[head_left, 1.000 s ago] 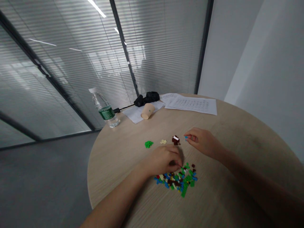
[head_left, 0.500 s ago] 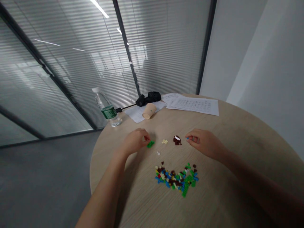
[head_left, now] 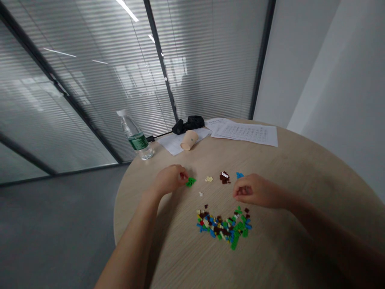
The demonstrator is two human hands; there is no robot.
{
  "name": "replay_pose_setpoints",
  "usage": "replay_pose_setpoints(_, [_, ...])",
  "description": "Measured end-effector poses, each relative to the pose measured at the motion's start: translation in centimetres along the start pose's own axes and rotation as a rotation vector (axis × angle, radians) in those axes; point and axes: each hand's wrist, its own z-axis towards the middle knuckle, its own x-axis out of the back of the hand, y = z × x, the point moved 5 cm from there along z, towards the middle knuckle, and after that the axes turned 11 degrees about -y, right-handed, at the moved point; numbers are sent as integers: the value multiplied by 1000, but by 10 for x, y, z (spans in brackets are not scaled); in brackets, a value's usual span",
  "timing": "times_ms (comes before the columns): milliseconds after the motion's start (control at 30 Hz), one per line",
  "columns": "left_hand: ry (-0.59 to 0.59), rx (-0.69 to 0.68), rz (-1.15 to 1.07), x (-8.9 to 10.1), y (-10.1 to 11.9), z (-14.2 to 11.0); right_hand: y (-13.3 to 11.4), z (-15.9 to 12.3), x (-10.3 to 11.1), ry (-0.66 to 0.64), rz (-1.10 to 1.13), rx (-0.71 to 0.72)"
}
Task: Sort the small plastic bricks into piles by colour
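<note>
Small interlocking plastic bricks lie in separate heaps on a round light-wood table [head_left: 279, 168]. My left hand [head_left: 170, 179] has curled fingers and rests just left of a green heap [head_left: 190, 182], almost touching it. Whether its fingertips pinch a tiny piece is hidden. My right hand [head_left: 252, 191] has closed fingers and hovers above a large mixed-colour heap [head_left: 224, 228]. Just past its fingers lie a blue heap [head_left: 239, 175], a dark brown heap [head_left: 224, 177] and a cream heap [head_left: 208, 179]. One white brick [head_left: 200, 194] lies alone.
At the far side stand a water bottle [head_left: 135, 136] and a paper cup on its side [head_left: 189, 140], on a white sheet [head_left: 171, 145]. Printed papers [head_left: 243, 133], a black bundle [head_left: 187, 125] and a cable [head_left: 159, 136] also lie there. Glass walls with blinds stand behind.
My right hand has moved toward me, nearer the mixed heap, and no longer holds the blue brick. A blue heap now shows on the table. My left hand has barely moved.
</note>
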Motion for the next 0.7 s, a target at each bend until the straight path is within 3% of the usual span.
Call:
replay_pose_setpoints(133, [112,-63,-19,6,8,-1,-5,-2,-7,-147,57,42])
replay_pose_setpoints(300, [155,-148,-48,4,23,-2,-5,-2,-10,-187,36,75])
replay_pose_setpoints(567, [197,-402,-85,-1,58,-5,-3,0,-7,-97,13,34])
replay_pose_setpoints(700, [207,-570,-117,-4,78,-11,0,6,-4,65,237,-18])
